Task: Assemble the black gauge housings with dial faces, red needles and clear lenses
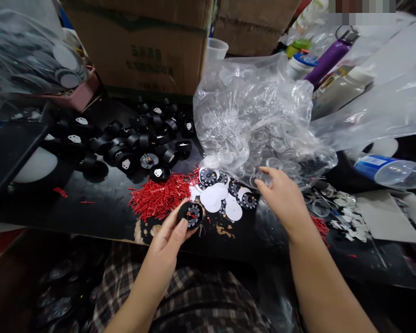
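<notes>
My left hand (169, 236) grips a small round black clock (194, 215) with a printed dial and red pointers, face up near the table's front edge. To the right, my right hand (284, 199) is stretched out with thumb and forefinger apart. Its fingertips are at the clear round covers (274, 163) that spill from a transparent plastic bag (225, 106). Between the hands lie white paper discs (213, 198) and printed black dials (248, 200). A heap of thin red pointers (157, 198) is just behind the held clock.
Many black round cases (125, 159) are piled at back left. Cardboard boxes (142, 46) stand behind. On the right are a purple bottle (333, 58), a lying plastic bottle (388, 169), small white parts (350, 215) and an open white carton (384, 215).
</notes>
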`<state>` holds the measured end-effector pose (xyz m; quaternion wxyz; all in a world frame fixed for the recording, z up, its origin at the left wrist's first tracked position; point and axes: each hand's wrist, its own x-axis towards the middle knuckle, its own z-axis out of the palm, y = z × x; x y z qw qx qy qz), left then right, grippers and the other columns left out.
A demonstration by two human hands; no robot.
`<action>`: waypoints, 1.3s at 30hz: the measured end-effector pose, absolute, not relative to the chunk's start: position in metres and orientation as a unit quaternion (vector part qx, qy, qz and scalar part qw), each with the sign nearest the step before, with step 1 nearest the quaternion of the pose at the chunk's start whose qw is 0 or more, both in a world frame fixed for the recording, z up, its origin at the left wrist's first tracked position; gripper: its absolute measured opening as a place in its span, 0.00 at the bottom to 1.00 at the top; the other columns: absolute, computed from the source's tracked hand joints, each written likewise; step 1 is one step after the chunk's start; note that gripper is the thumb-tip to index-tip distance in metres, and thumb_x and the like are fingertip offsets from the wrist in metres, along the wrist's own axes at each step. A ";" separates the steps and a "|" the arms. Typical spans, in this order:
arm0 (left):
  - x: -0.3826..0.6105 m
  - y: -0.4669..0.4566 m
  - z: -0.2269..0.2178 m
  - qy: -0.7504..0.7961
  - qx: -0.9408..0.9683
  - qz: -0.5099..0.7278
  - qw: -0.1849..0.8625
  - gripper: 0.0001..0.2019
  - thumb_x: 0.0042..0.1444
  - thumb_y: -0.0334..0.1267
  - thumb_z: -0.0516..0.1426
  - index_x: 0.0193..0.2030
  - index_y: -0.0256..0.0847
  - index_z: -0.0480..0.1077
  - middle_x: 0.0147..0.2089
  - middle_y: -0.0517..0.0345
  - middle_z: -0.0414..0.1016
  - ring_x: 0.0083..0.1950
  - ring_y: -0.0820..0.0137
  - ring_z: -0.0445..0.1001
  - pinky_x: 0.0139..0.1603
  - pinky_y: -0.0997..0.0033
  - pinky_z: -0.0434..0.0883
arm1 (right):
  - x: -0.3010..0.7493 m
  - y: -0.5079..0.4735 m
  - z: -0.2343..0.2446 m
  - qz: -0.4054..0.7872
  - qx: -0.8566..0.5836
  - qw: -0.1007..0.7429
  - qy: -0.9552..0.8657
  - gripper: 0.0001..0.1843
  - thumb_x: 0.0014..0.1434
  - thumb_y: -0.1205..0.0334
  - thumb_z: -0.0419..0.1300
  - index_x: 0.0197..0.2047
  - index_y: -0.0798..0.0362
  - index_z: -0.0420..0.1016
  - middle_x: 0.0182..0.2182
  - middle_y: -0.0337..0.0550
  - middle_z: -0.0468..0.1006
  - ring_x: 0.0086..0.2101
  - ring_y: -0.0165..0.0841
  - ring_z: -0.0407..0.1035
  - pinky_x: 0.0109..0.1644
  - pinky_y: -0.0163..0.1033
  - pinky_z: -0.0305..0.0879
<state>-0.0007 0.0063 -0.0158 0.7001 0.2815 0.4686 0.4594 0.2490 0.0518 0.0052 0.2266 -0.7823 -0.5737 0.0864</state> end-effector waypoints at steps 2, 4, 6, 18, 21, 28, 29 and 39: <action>0.003 0.005 -0.017 0.458 0.264 0.454 0.717 0.18 0.56 0.44 0.60 0.54 0.48 0.72 0.62 0.57 0.70 0.63 0.58 0.66 0.56 0.60 0.72 | 0.267 0.054 -0.002 0.066 -0.782 0.204 -0.585 0.20 0.53 0.63 0.59 0.50 0.57 0.74 0.44 0.54 0.75 0.39 0.43 0.70 0.49 0.54 0.62; 0.006 0.005 -0.018 0.443 0.241 0.446 0.740 0.17 0.55 0.44 0.60 0.52 0.47 0.73 0.61 0.56 0.70 0.61 0.59 0.69 0.55 0.60 0.73 | 0.270 0.050 -0.002 0.070 -0.768 0.216 -0.599 0.19 0.55 0.63 0.57 0.50 0.57 0.75 0.42 0.52 0.75 0.39 0.41 0.70 0.48 0.51 0.64; 0.008 0.006 -0.018 0.425 0.204 0.439 0.765 0.17 0.56 0.45 0.60 0.52 0.44 0.73 0.57 0.52 0.74 0.55 0.60 0.74 0.55 0.59 0.73 | 0.257 0.042 0.005 0.097 -0.752 0.269 -0.595 0.17 0.58 0.61 0.55 0.50 0.56 0.75 0.39 0.49 0.76 0.35 0.37 0.70 0.44 0.46 0.67; 0.003 0.004 -0.018 0.396 0.287 0.461 0.740 0.16 0.58 0.41 0.59 0.53 0.50 0.71 0.59 0.58 0.72 0.60 0.63 0.70 0.58 0.61 0.69 | 0.147 0.016 0.023 0.311 -0.539 0.306 -0.720 0.14 0.65 0.62 0.53 0.51 0.46 0.74 0.46 0.46 0.70 0.46 0.35 0.68 0.48 0.43 0.67; 0.001 -0.001 -0.016 0.420 0.369 0.453 0.695 0.16 0.56 0.39 0.60 0.53 0.49 0.72 0.58 0.60 0.74 0.61 0.66 0.69 0.64 0.65 0.63 | 0.143 0.019 0.024 0.282 -0.569 0.302 -0.710 0.14 0.67 0.56 0.49 0.36 0.51 0.72 0.33 0.43 0.72 0.36 0.34 0.68 0.40 0.40 0.64; -0.002 -0.002 -0.005 0.438 0.436 0.404 0.675 0.17 0.56 0.40 0.59 0.53 0.48 0.72 0.56 0.58 0.75 0.59 0.64 0.70 0.63 0.64 0.64 | 0.125 0.021 0.021 0.190 -0.584 0.299 -0.731 0.21 0.68 0.59 0.43 0.23 0.50 0.59 0.20 0.37 0.66 0.24 0.31 0.59 0.33 0.38 0.55; -0.009 -0.004 -0.006 0.447 0.436 0.395 0.674 0.17 0.56 0.40 0.59 0.53 0.48 0.72 0.57 0.58 0.75 0.59 0.63 0.71 0.63 0.63 0.64 | 0.125 0.021 0.021 0.225 -0.575 0.291 -0.731 0.20 0.68 0.57 0.44 0.24 0.51 0.61 0.21 0.37 0.68 0.25 0.31 0.61 0.33 0.38 0.56; -0.159 -0.046 -0.037 0.771 0.475 0.345 0.248 0.20 0.55 0.46 0.58 0.55 0.48 0.70 0.64 0.52 0.66 0.67 0.57 0.59 0.69 0.52 0.50 | 0.127 0.023 0.007 0.397 -0.516 0.238 -0.721 0.12 0.66 0.55 0.49 0.40 0.48 0.72 0.36 0.42 0.79 0.37 0.36 0.72 0.40 0.41 0.66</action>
